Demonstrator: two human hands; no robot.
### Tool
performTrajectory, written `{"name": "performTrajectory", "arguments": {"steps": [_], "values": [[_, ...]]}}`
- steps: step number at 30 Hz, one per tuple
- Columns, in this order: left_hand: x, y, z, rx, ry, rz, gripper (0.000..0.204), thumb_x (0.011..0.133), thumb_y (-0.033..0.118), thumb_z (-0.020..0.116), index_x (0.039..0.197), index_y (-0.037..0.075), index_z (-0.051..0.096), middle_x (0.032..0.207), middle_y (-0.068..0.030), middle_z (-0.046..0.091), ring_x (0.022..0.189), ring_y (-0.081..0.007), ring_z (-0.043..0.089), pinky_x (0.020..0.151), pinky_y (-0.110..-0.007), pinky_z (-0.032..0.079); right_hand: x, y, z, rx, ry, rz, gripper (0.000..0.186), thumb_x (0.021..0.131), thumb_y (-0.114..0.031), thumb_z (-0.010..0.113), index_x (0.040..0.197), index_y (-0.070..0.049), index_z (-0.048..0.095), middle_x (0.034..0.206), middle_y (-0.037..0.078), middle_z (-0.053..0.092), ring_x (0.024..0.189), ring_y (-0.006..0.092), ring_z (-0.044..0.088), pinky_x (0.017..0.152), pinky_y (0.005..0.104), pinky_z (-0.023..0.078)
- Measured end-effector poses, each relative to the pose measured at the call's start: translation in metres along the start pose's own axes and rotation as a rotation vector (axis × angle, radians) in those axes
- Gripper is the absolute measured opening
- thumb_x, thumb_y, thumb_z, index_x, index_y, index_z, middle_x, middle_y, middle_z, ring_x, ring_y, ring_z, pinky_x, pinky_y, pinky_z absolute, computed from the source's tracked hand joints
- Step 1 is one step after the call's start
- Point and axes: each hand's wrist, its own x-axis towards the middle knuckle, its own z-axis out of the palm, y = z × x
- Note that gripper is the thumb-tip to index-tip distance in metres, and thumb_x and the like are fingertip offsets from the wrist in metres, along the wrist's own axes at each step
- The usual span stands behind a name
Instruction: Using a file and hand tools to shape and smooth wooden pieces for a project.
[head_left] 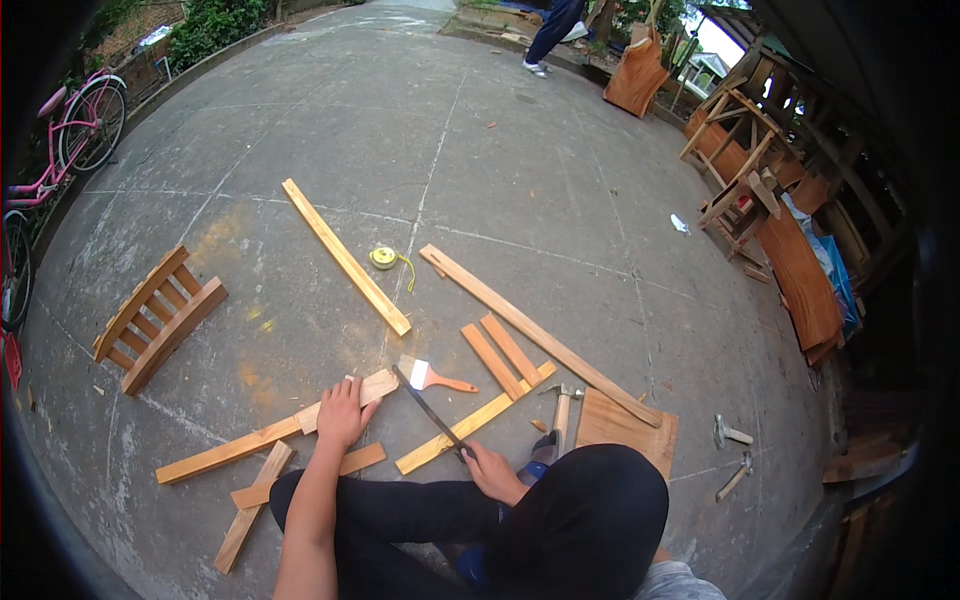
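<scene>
My left hand (343, 412) lies over a short pale wooden block (376, 386), its fingers gripping the wood. The block rests across the end of a longer wooden bar (230, 449) on the floor. In my right hand (493, 473) is the handle end of a long, thin, dark file (428, 410). The file's far tip is beside the free end of the block; I cannot tell if they touch. Just past the file lies a paintbrush (445, 381) with an orange handle. Under the file's near part runs a yellowish wooden strip (425, 454).
A slatted wooden frame (160, 318) stands at left. Ahead lie a wooden bar (345, 256), tape measure (383, 258) and long plank (530, 325). Hammers (563, 412) and a board (625, 428) are near my right knee. Wooden pieces, a bicycle (75, 135) and a person's legs (553, 38) are farther off.
</scene>
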Motion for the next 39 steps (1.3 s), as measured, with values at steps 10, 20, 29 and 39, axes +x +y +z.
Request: {"name": "performTrajectory", "arguments": {"steps": [10,20,29,39], "values": [[0.005,0.004,-0.005,-0.037,-0.031,-0.013,0.067,0.102,0.057,0.053,0.141,0.003,0.055,0.127,-0.0152,0.062,0.118,-0.0307,0.06,0.102,-0.045,0.043,0.0,-0.006,-0.007,-0.038,-0.027,0.023,0.03,0.107,-0.02,0.055,0.131,-0.002,0.055,0.103,0.031,0.07,0.1,0.0509,0.066,0.083,0.0541,0.053],[0.004,0.001,-0.004,-0.026,-0.041,-0.019,0.067,0.102,0.058,0.053,0.141,0.004,0.055,0.128,-0.0147,0.062,0.118,-0.0309,0.06,0.104,-0.046,0.043,-0.001,-0.009,-0.006,-0.005,-0.035,0.001,0.041,0.103,-0.022,0.058,0.14,-0.008,0.05,0.107,0.029,0.071,0.1,0.0498,0.068,0.085,0.0546,0.054],[0.004,0.005,-0.008,-0.041,-0.068,-0.035,0.066,0.102,0.057,0.053,0.142,0.004,0.054,0.128,-0.0142,0.062,0.118,-0.031,0.059,0.104,-0.046,0.043,-0.001,-0.007,-0.007,-0.024,-0.11,0.009,0.045,0.103,-0.019,0.059,0.145,-0.009,0.046,0.113,0.028,0.069,0.107,0.0483,0.068,0.09,0.0516,0.054],[0.004,0.004,-0.003,-0.037,-0.03,-0.027,0.065,0.101,0.056,0.054,0.141,0.004,0.055,0.127,-0.0146,0.062,0.117,-0.0313,0.059,0.102,-0.045,0.043,-0.001,-0.018,-0.012,0.032,-0.079,-0.005,0.049,0.102,-0.019,0.058,0.149,-0.01,0.046,0.124,0.027,0.068,0.114,0.0454,0.066,0.096,0.05,0.053]]}}
